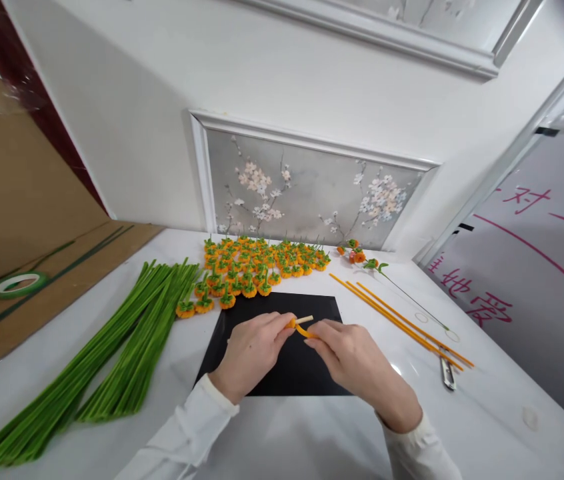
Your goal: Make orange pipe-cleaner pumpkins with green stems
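Both hands meet over a black mat (pixel 242 330) on the white table. My left hand (pixel 251 352) is closed in a pinch on a short pale stick (pixel 305 320) with an orange pipe cleaner (pixel 305 330) wound round it. My right hand (pixel 349 359) is closed too, pinching the free end of the same orange pipe cleaner. White sleeves cover both wrists.
Many small orange pumpkins with green tops (pixel 257 267) lie behind the mat. A thick bundle of green pipe cleaners (pixel 112 363) lies at the left. Orange pipe cleaners (pixel 402 323), a flower stem on wire (pixel 367 261) and pliers (pixel 447 373) lie at the right. Green tape roll (pixel 17 285) sits on cardboard.
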Demonstrator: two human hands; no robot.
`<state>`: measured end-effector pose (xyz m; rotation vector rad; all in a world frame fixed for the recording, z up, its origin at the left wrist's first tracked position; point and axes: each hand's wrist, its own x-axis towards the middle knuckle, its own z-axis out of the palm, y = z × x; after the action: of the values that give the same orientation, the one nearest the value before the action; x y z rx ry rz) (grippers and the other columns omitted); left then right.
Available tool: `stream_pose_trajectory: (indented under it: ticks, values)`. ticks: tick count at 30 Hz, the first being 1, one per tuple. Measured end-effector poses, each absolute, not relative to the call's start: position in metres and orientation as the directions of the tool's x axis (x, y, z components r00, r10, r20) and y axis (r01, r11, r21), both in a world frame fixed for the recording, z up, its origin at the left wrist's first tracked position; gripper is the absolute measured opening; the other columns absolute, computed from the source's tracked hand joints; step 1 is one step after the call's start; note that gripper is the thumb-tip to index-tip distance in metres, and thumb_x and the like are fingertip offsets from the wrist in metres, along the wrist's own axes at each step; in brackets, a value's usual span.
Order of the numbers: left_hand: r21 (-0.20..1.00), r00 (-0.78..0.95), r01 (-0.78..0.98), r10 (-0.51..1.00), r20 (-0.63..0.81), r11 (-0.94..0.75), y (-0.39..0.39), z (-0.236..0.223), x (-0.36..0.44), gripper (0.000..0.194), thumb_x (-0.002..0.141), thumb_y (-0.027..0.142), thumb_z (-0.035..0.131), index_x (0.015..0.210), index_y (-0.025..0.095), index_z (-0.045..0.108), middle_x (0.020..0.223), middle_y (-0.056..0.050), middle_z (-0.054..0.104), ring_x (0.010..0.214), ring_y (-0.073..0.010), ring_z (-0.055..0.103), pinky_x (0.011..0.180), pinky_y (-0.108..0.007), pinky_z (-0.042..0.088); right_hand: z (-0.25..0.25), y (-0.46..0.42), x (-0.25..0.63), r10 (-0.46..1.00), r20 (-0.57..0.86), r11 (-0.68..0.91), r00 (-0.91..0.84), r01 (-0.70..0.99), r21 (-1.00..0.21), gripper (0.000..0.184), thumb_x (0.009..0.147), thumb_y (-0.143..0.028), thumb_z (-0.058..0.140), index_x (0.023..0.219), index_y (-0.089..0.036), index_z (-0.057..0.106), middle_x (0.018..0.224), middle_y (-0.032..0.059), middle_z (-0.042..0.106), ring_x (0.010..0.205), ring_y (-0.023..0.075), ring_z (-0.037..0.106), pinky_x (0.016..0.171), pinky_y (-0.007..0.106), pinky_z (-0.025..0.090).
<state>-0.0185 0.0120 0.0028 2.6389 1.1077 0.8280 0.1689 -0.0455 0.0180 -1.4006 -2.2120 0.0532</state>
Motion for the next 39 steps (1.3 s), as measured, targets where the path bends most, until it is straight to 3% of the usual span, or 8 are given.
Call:
stream_pose_trajectory:
  ticks: [5,10,14,24,30,34,37,39]
  values:
    - [0.228,0.627,0.631,0.660,0.413,-0.742,0.010,0.002,-0.019,0.024,0.094,0.032,0.042,0.104,0.022,0.061,0.078,-0.001,0.064,0.075,-0.0170,0.061,0.062,-0.025,0.041,0.014,-0.039,0.170,0.799,0.507,0.475,-0.324,0.857,-0.201,0.024,0.096,-0.030,0.041,0.088,-0.020,0.062,0.077,0.0020,0.064,0.061,0.0117,0.059,0.057,0.023,0.039]
    - [0.209,0.682,0.589,0.619,0.390,-0.781,0.009,0.001,-0.016,0.021,0.093,0.031,0.046,0.096,0.020,0.063,0.078,-0.001,0.066,0.074,-0.0169,0.061,0.063,-0.026,0.040,0.014,-0.035,0.173,0.767,0.553,0.531,-0.326,0.806,-0.262,0.022,0.094,-0.032,0.047,0.090,-0.023,0.066,0.081,0.0015,0.064,0.069,0.0108,0.061,0.066,0.021,0.043]
    - [0.216,0.698,0.573,0.609,0.378,-0.791,0.008,0.001,-0.014,0.022,0.092,0.033,0.047,0.090,0.019,0.064,0.074,-0.001,0.066,0.071,-0.0167,0.061,0.061,-0.026,0.039,0.011,-0.032,0.174,0.791,0.560,0.482,-0.246,0.814,-0.325,0.024,0.093,-0.034,0.049,0.086,-0.023,0.068,0.079,0.0016,0.064,0.068,0.0108,0.060,0.065,0.021,0.043]
    - [0.237,0.736,0.472,0.528,0.424,-0.849,0.003,0.004,-0.013,0.020,0.090,0.028,0.049,0.080,0.020,0.064,0.071,0.000,0.067,0.067,-0.0150,0.059,0.058,-0.026,0.037,0.007,-0.027,0.181,0.905,0.399,0.300,-0.147,0.885,-0.356,0.028,0.089,-0.042,0.054,0.072,-0.024,0.067,0.066,-0.0009,0.062,0.059,0.0114,0.058,0.055,0.022,0.033]
    - [0.426,0.632,0.517,0.667,0.394,-0.742,-0.001,0.008,-0.013,0.018,0.087,0.034,0.051,0.097,0.022,0.059,0.072,0.001,0.065,0.059,-0.0136,0.058,0.055,-0.022,0.038,0.008,-0.029,0.180,0.934,0.306,0.291,-0.182,0.886,-0.360,0.040,0.093,-0.039,0.046,0.059,-0.020,0.057,0.058,-0.0003,0.059,0.051,0.0112,0.052,0.049,0.024,0.027]
    - [0.648,0.588,0.404,0.726,0.358,-0.646,0.000,0.011,-0.013,0.025,0.090,0.034,0.046,0.109,0.023,0.056,0.075,0.002,0.064,0.058,-0.0109,0.054,0.054,-0.021,0.037,0.007,-0.031,0.178,0.931,0.264,0.347,-0.252,0.834,-0.429,0.027,0.095,-0.030,0.041,0.080,-0.022,0.063,0.066,-0.0010,0.064,0.055,0.0122,0.057,0.052,0.023,0.035]
    - [0.822,0.532,0.246,0.780,0.328,-0.514,0.005,0.014,-0.014,0.028,0.092,0.035,0.042,0.082,0.018,0.062,0.070,0.000,0.058,0.063,-0.0109,0.051,0.057,-0.021,0.038,0.005,-0.027,0.180,0.861,0.468,0.400,-0.200,0.834,-0.380,0.023,0.094,-0.028,0.043,0.111,-0.022,0.058,0.096,0.0050,0.068,0.086,0.0179,0.063,0.077,0.029,0.044]
    - [0.913,0.483,0.161,0.837,0.257,-0.374,0.009,0.015,-0.015,0.037,0.091,0.040,0.042,0.067,0.016,0.056,0.065,0.000,0.053,0.058,-0.0096,0.045,0.053,-0.021,0.035,0.004,-0.025,0.183,0.738,0.667,0.392,-0.105,0.871,-0.296,0.031,0.092,-0.028,0.047,0.122,-0.022,0.052,0.115,0.0099,0.062,0.109,0.0231,0.055,0.093,0.039,0.039]
